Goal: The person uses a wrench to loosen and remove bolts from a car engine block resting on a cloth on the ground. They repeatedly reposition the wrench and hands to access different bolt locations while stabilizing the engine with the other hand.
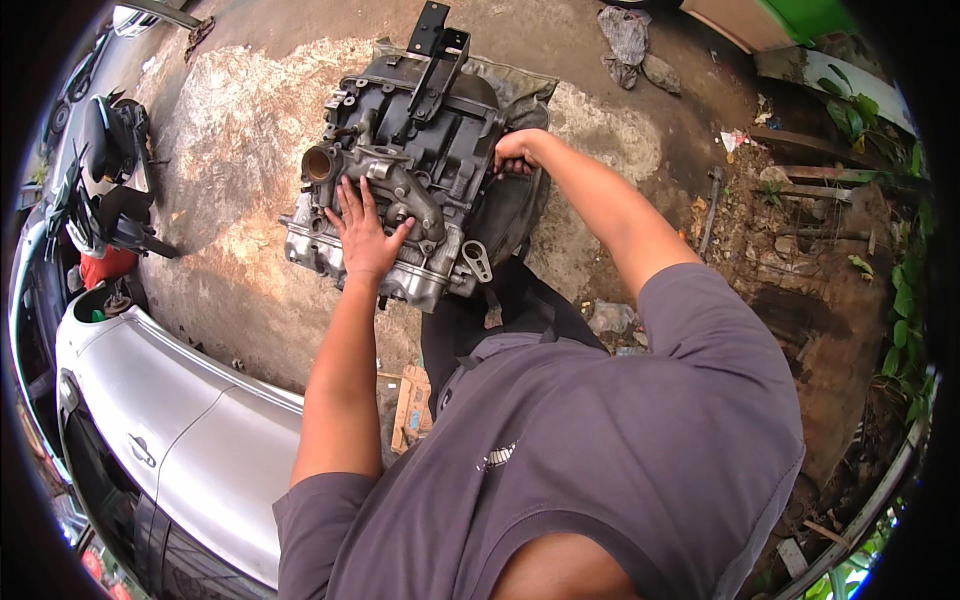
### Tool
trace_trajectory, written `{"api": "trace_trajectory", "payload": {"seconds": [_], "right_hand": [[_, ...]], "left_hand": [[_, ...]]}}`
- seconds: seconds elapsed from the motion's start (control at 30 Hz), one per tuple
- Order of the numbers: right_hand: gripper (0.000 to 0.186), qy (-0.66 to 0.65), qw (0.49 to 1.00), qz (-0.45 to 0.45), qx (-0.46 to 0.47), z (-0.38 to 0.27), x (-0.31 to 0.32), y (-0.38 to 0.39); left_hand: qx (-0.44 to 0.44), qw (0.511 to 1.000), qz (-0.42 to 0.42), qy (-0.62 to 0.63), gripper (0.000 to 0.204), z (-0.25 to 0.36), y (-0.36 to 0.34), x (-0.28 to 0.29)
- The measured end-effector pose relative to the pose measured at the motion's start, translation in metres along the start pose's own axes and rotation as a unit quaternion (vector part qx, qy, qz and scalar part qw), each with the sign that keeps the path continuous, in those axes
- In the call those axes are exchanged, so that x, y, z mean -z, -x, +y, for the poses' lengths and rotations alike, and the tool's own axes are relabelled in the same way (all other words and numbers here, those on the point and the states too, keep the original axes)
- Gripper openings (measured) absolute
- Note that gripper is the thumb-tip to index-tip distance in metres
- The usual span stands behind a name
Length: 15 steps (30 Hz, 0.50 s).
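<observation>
A car engine (pixel 400 270) rests low in front of me, its near side bare grey metal and its far side under a black ribbed cover (pixel 445 140). My left hand (pixel 368 235) lies spread over a curved cast-metal pipe (pixel 410 195) on top, holding nothing. Beside its fingertips is the pipe's round open mouth (pixel 318 163). At the engine's right edge, my right hand (pixel 516 152) has its fingers curled; what they grip is hidden. A dark metal bracket (pixel 430 85) stands up at the far end. A slotted metal lug (pixel 477 262) sticks out at the near right corner.
Dark, crumpled sheeting (pixel 530 90) lies under and beside the engine. A silver car (pixel 220 420) stands close on my left, with a motorcycle (pixel 115 175) beyond. Rags (pixel 625 45) lie on the stained concrete at the far right. Planks, debris and plants (pixel 900 310) line the right.
</observation>
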State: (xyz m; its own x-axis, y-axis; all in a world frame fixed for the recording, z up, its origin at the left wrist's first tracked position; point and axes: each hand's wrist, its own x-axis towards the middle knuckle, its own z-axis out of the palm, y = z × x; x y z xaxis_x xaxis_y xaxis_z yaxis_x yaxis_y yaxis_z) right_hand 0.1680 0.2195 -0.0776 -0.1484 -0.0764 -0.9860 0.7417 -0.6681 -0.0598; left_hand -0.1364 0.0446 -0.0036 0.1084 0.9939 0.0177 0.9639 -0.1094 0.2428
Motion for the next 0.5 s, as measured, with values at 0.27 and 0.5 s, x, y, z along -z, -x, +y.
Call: {"api": "trace_trajectory", "payload": {"seconds": [0.27, 0.5], "right_hand": [[0.018, -0.040, 0.993, 0.074, 0.084, 0.000, -0.032, 0.017], [0.020, -0.040, 0.991, 0.118, 0.044, -0.009, -0.048, 0.024]], "left_hand": [[-0.001, 1.000, -0.007, 0.000, 0.109, -0.001, -0.002, 0.003], [0.001, 1.000, -0.030, 0.008, 0.108, -0.001, -0.001, 0.003]]}}
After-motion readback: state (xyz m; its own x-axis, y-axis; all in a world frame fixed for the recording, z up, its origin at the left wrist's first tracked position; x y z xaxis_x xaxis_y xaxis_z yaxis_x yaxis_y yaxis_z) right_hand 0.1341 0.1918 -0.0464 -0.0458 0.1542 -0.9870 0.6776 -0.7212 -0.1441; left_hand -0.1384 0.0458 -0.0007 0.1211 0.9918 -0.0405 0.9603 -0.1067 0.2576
